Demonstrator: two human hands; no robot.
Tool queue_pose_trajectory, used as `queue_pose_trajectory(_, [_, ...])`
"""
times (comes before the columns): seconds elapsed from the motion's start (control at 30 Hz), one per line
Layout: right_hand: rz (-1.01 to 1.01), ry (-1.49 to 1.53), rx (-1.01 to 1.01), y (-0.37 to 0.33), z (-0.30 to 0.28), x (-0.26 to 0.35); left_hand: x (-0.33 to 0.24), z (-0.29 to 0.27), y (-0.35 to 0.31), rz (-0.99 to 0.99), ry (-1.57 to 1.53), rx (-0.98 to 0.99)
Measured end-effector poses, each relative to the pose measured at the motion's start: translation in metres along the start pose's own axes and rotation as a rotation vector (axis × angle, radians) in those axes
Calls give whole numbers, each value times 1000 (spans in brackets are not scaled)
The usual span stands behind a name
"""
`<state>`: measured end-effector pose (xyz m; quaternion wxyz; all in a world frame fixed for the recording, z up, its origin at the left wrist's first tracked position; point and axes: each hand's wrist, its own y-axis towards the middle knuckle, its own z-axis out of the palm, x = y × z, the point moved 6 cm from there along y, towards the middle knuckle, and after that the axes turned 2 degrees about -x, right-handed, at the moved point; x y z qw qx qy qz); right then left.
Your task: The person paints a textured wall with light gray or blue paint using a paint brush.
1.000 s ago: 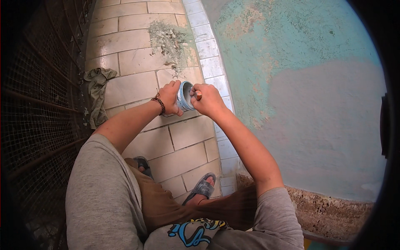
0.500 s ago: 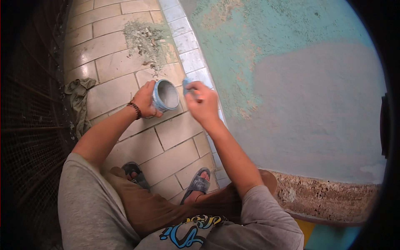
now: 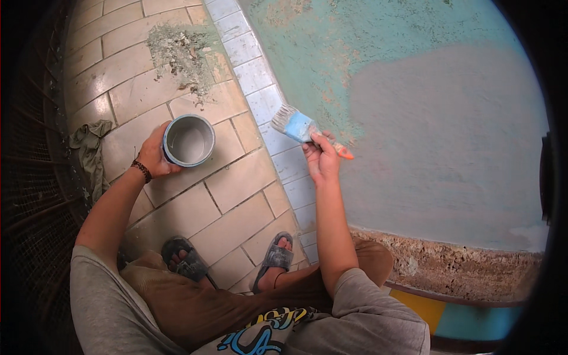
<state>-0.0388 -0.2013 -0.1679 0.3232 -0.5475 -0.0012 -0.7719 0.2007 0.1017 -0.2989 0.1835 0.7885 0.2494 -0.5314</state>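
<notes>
My left hand [image 3: 157,152] is wrapped round the left side of a round tub [image 3: 188,141] with a blue-grey rim and greyish-white residue inside. The tub tilts toward me, so its inside shows. My right hand [image 3: 322,157] grips a flat paintbrush [image 3: 300,126] by its handle, whose orange tip sticks out to the right. The brush's blue ferrule and whitish bristles point up and left, above the border tiles and apart from the tub. Right of this hand rises a wall [image 3: 432,148], turquoise and scuffed in its upper part, with a large smooth grey patch.
Beige floor tiles [image 3: 236,183] carry a heap of scraped debris [image 3: 180,53]. White tiles [image 3: 259,74] line the wall's foot. A crumpled cloth [image 3: 92,145] lies beside the dark mesh fence [image 3: 35,195] on the left. Rough broken plaster [image 3: 455,269] edges the wall near me.
The tub and my left hand have shifted left, and the tub's mouth faces me more squarely. My right hand has moved right, away from the tub, and turned so the brush shows plainly.
</notes>
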Motion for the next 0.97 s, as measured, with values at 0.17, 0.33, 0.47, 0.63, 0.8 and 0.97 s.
queue_pose_trajectory(0.17, [-1061,-1316,124,-5,71,28,41,-16,-7,-68,667,102])
queue_pose_trajectory(0.33, [-1165,-1589,363,26,89,2,41,-14,-5,-265,752,318])
queue_pose_trajectory(0.47, [-1061,-1775,390,52,89,-17,37,-12,-5,-316,762,337])
queue_pose_trajectory(0.63, [-1213,-1694,266,35,98,24,36,-17,-6,-357,762,342])
queue_pose_trajectory(0.8, [-1120,-1739,359,25,92,0,33,-17,-4,-367,777,344])
queue_pose_trajectory(0.97, [-1068,-1853,360,64,79,-18,37,-12,-2,-356,751,345])
